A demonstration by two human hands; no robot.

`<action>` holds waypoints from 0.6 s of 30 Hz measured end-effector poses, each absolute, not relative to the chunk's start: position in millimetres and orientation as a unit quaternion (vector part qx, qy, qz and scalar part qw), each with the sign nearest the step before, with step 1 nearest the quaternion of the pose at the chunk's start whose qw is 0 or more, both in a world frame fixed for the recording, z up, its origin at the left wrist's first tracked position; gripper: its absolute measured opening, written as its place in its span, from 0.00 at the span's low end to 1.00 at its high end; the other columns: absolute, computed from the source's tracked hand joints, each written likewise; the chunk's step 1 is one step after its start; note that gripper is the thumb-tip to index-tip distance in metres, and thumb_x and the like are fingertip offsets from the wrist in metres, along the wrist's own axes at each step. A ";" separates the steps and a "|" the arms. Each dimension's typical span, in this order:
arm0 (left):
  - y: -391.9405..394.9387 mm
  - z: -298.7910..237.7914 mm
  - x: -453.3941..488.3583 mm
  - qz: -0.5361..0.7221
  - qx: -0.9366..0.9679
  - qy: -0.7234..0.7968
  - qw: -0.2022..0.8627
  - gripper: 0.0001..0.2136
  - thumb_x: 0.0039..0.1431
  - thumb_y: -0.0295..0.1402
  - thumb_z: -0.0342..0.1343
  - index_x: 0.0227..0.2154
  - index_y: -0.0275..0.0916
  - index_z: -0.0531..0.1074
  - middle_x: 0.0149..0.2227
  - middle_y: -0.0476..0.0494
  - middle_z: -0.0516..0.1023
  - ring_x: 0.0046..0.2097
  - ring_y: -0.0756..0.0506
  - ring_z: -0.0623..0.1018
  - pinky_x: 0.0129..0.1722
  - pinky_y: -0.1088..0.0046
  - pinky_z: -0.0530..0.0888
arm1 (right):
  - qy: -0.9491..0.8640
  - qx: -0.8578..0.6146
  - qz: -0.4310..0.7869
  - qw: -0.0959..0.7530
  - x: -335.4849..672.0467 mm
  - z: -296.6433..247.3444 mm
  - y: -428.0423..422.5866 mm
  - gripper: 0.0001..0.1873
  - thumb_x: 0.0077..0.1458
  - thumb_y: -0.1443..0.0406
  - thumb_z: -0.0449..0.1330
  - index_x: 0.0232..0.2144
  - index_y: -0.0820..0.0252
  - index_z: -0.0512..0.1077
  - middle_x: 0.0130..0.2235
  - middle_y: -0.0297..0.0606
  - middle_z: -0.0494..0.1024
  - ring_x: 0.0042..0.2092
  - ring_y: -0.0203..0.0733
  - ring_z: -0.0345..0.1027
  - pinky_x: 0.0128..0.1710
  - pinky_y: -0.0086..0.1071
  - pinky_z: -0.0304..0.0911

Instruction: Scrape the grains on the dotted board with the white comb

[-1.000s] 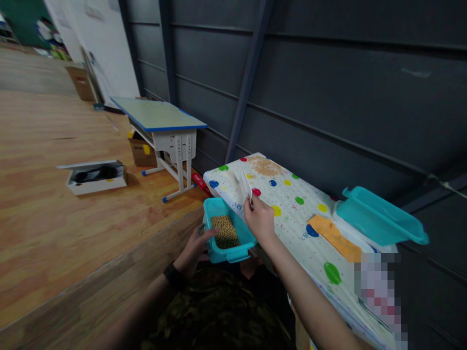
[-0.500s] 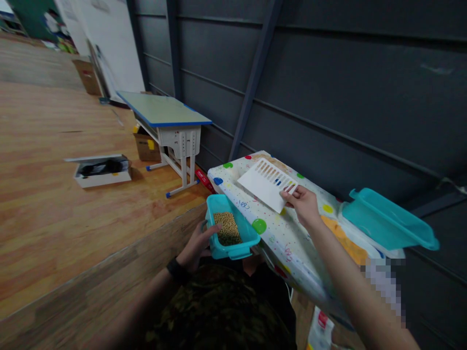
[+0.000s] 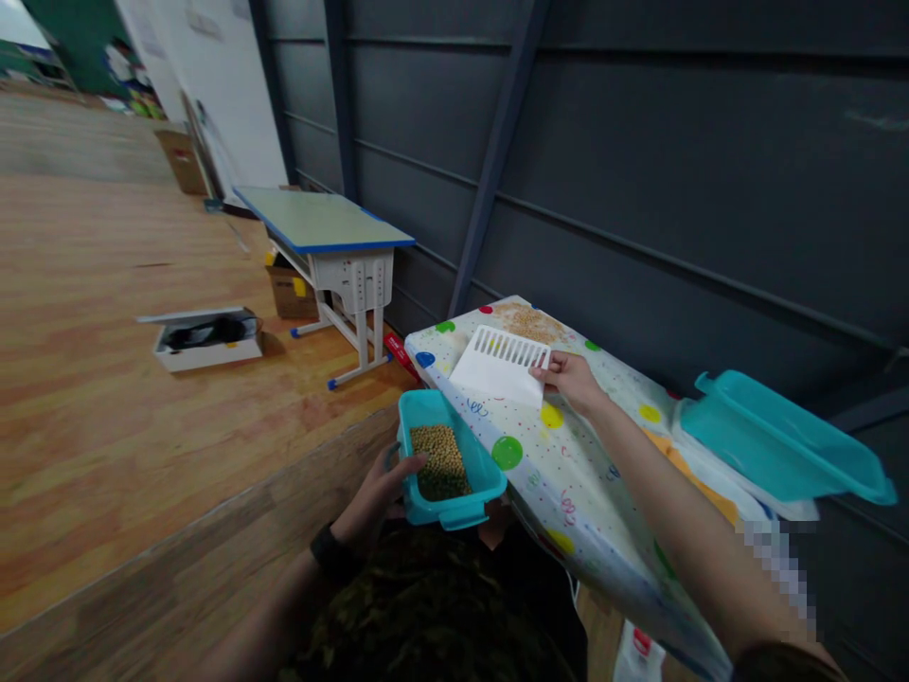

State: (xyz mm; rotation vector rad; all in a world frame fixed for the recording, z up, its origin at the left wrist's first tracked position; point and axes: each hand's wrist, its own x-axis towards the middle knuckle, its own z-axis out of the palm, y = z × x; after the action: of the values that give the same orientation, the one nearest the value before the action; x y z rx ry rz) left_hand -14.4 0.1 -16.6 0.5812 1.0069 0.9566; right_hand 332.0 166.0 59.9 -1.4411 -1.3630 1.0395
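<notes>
The left hand (image 3: 376,485) holds the tub (image 3: 454,512) of beans beside the tabletop (image 3: 568,459) edge, its grip wrapped round the tub's wall. The right hand (image 3: 570,379) has its grip pinching a slotted card (image 3: 497,374), which hangs over the tabletop near the grain pile (image 3: 529,323).

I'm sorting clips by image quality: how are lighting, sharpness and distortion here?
Head view: dim, darkest at the bottom; wide-angle bend slants the wall and floor; the right hand, white slotted scraper, left hand and teal box read fairly sharp; a pixelated patch sits low right.
</notes>
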 end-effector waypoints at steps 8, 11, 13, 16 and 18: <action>-5.2 -10.6 -18.8 0.426 0.266 0.441 0.744 0.44 0.59 0.45 0.75 0.74 0.40 0.64 0.65 0.24 0.82 0.60 0.22 0.85 0.49 0.47 0.85 | -0.543 -0.590 0.391 0.453 314.3 57.4 225.2 0.16 0.39 0.66 0.78 0.31 0.59 0.78 0.29 0.35 0.84 0.31 0.41 0.76 0.31 0.34 0.74; -4.1 -13.9 -18.6 0.427 0.242 0.438 0.753 0.43 0.59 0.44 0.74 0.74 0.41 0.65 0.66 0.25 0.82 0.63 0.22 0.83 0.54 0.45 0.84 | -0.536 -0.592 0.380 0.466 306.2 55.4 240.3 0.14 0.40 0.67 0.76 0.31 0.59 0.79 0.29 0.34 0.84 0.30 0.41 0.75 0.30 0.33 0.73; -3.9 -14.5 -18.3 0.435 0.228 0.430 0.757 0.42 0.59 0.43 0.75 0.73 0.42 0.67 0.66 0.27 0.82 0.66 0.22 0.80 0.60 0.44 0.81 | -0.536 -0.594 0.366 0.475 301.1 52.8 246.9 0.13 0.40 0.68 0.74 0.31 0.60 0.79 0.29 0.35 0.84 0.30 0.41 0.76 0.30 0.32 0.73; -4.6 -15.2 -19.4 0.444 0.218 0.426 0.758 0.39 0.57 0.43 0.76 0.70 0.41 0.72 0.65 0.28 0.83 0.68 0.22 0.78 0.65 0.42 0.77 | -0.536 -0.594 0.341 0.493 295.1 48.0 250.5 0.11 0.41 0.67 0.73 0.30 0.59 0.78 0.29 0.35 0.84 0.32 0.41 0.76 0.31 0.32 0.72; -5.2 -17.2 -21.0 0.445 0.219 0.427 0.756 0.36 0.56 0.44 0.76 0.67 0.41 0.76 0.64 0.30 0.84 0.69 0.22 0.77 0.67 0.42 0.75 | -0.520 -0.593 0.344 0.509 293.1 46.8 249.4 0.11 0.41 0.67 0.73 0.30 0.59 0.78 0.29 0.34 0.84 0.32 0.42 0.77 0.31 0.32 0.73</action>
State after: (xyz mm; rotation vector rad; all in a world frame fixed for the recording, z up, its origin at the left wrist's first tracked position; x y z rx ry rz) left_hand -21.0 -5.2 -17.2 0.4767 0.9315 0.9712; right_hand 293.1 249.4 46.8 -1.4295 -1.2538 0.8278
